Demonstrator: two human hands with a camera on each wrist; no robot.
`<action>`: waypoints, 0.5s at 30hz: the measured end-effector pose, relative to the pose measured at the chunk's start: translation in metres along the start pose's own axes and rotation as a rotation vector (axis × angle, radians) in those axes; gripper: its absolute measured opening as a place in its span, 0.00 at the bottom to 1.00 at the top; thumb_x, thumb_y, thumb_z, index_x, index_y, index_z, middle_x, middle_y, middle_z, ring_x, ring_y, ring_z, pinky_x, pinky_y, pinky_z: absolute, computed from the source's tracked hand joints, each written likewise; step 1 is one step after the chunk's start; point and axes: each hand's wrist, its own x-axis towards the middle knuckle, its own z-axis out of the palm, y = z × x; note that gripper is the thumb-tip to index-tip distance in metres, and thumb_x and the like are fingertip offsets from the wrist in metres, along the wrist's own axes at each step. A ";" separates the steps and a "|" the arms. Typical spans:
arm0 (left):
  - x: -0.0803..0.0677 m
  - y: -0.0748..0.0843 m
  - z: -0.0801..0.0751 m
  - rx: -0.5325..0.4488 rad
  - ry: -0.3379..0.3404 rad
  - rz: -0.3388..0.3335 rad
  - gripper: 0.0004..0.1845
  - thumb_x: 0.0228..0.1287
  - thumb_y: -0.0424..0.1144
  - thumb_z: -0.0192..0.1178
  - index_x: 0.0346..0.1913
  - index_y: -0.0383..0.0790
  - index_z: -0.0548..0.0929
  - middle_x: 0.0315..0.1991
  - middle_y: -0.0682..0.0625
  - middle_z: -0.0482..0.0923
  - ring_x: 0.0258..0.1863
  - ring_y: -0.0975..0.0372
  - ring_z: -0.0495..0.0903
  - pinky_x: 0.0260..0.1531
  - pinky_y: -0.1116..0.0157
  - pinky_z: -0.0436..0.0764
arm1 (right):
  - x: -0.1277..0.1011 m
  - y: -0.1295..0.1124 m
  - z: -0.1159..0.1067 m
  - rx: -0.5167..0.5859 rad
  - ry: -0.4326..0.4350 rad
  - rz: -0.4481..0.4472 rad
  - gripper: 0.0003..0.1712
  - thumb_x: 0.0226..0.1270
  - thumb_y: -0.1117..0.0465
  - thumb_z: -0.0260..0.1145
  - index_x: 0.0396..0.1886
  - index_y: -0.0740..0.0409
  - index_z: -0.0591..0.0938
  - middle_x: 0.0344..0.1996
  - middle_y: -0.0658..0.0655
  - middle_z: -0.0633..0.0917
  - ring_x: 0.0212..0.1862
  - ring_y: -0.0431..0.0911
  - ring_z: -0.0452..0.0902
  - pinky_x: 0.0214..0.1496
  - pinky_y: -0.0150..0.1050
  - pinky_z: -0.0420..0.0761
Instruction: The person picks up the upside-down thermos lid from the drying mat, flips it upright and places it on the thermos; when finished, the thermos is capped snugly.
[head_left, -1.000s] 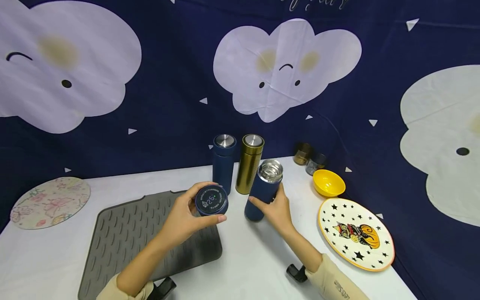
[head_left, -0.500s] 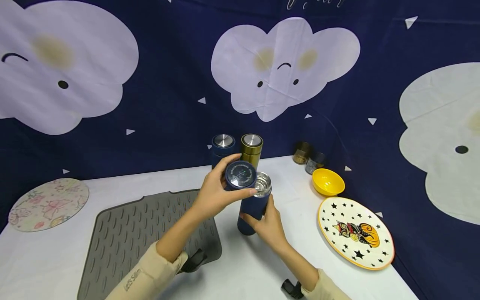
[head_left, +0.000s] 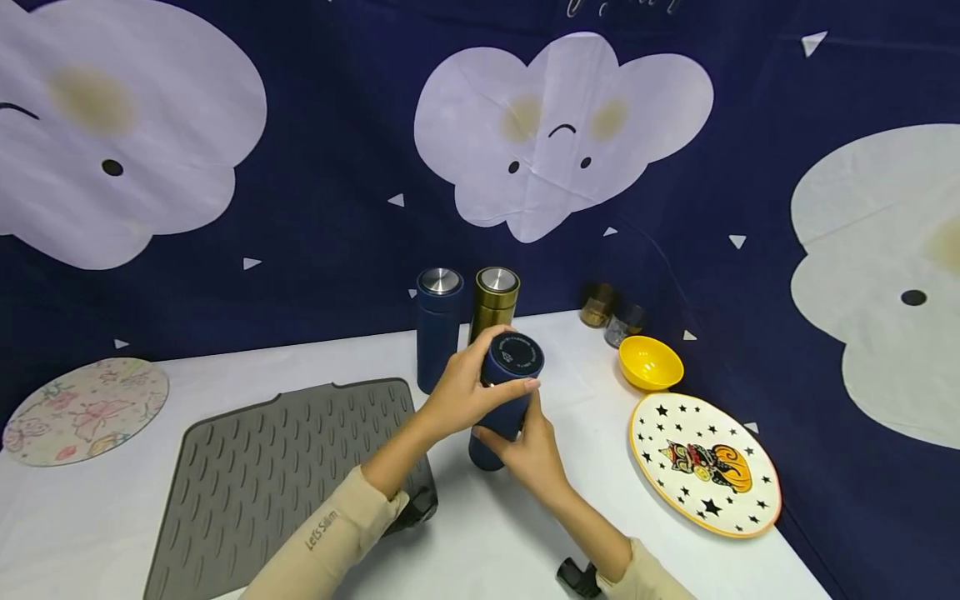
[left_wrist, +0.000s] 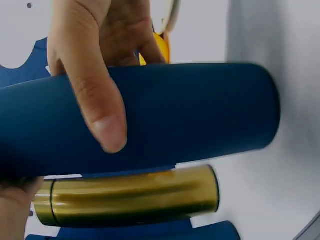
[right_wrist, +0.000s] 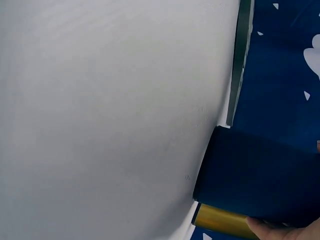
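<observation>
My left hand [head_left: 459, 393] grips a dark blue thermos lid [head_left: 517, 353] with a black display top, and the lid sits over the mouth of a blue thermos [left_wrist: 200, 112]. Lower down, my right hand [head_left: 532, 457] holds the thermos body, its thumb lying across the blue side in the left wrist view. The thermos leans slightly, its base close to the white table. Just behind it stands a gold thermos [head_left: 497, 302], partly covered by my left hand. A second blue thermos [head_left: 438, 342] with a silver-topped lid stands upright to the left of the gold one.
A grey ribbed drying mat [head_left: 292, 475] lies left, with a floral round mat [head_left: 86, 412] beyond it. To the right are a yellow bowl [head_left: 649, 363], a star-patterned plate [head_left: 705, 517] and two small jars [head_left: 597, 305]. A navy cloud-print cloth [head_left: 322, 208] hangs behind.
My left hand has carried the lid rightward from over the mat onto the thermos mouth, now covered. My right hand has brought the thermos nearer and slightly left.
</observation>
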 end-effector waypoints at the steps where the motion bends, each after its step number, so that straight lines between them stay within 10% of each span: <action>1: -0.001 -0.001 0.000 0.006 0.003 0.010 0.34 0.58 0.41 0.72 0.66 0.47 0.70 0.49 0.49 0.84 0.46 0.60 0.84 0.46 0.60 0.84 | 0.000 -0.001 0.000 0.002 -0.002 0.002 0.49 0.55 0.59 0.78 0.72 0.53 0.60 0.58 0.61 0.81 0.58 0.54 0.81 0.57 0.52 0.81; 15: -0.001 -0.006 -0.010 0.026 -0.056 -0.056 0.41 0.58 0.48 0.72 0.72 0.48 0.65 0.62 0.51 0.76 0.62 0.57 0.75 0.62 0.50 0.74 | 0.000 0.000 0.001 0.015 -0.004 0.027 0.43 0.56 0.57 0.77 0.66 0.57 0.63 0.58 0.63 0.81 0.58 0.56 0.80 0.59 0.55 0.79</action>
